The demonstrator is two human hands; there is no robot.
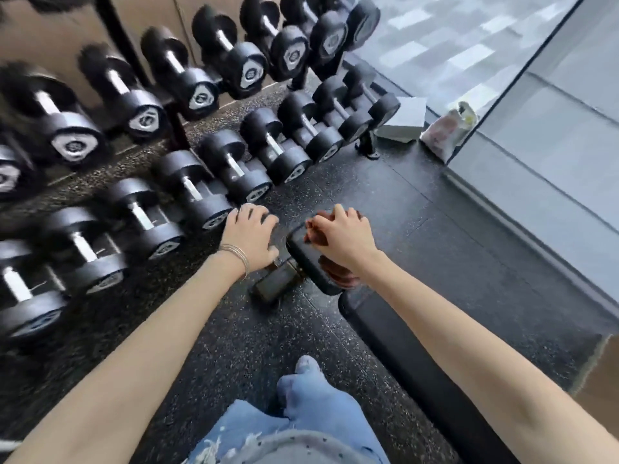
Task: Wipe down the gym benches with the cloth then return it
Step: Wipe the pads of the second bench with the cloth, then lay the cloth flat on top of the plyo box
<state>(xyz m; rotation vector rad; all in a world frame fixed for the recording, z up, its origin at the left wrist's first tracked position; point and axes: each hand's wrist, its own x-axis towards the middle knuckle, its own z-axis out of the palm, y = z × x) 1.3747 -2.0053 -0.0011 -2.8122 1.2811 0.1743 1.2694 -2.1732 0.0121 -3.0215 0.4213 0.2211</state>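
A black padded gym bench [395, 343] runs from lower right toward the centre, ending in a small seat pad [301, 252]. My right hand [345, 239] rests on that seat pad, shut on a dark reddish-brown cloth [338, 272] that shows under the wrist and at the fingertips. My left hand [249, 234], with thin bracelets on the wrist, hangs over the floor just left of the pad, fingers curled downward with nothing visible in them. Below it lies the bench's metal foot [278, 283].
A two-tier rack of black dumbbells [187, 182] fills the left and top. White folded towels [402, 120] and a plastic bag [447, 128] lie by the glass wall [536, 162] at right. Speckled black rubber floor [418, 209] surrounds the bench. My jeans-clad leg [311, 396] is at the bottom.
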